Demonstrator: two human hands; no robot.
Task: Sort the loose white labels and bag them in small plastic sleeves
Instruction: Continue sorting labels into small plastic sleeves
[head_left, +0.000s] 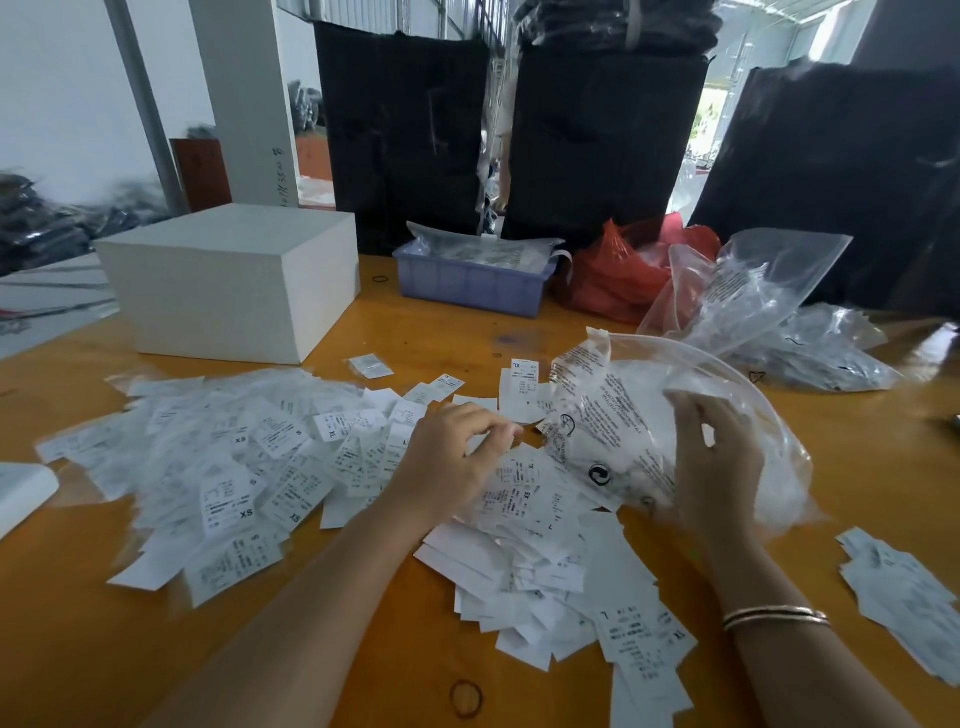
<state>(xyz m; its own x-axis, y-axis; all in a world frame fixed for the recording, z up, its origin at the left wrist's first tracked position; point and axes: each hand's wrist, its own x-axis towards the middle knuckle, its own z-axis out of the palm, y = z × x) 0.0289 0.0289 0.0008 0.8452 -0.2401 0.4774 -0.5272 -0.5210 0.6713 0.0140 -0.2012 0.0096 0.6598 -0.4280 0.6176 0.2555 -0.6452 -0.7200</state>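
Head: R hand (719, 457) grips plastic bag (613, 415), labels (249, 457) under L hand (452, 462).

Right hand (719, 457) grips clear bag (623, 415); left hand (452, 457) on labels (234, 467).

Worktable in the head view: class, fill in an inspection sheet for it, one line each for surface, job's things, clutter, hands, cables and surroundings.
Surface: orange table, glossy.
Job's things: loose white labels spread across the middle, sizes XS, L and XL readable; a clear plastic bag with printed text lifted above them.
Clutter: white box, lilac tray, red bag, heap of clear bags, rubber band.
Hands: left hand rests on the labels, fingers curled; right hand grips the clear plastic bag.
Cables: nothing seen.
Surroundings: tall black bundles behind the table, white pillar.
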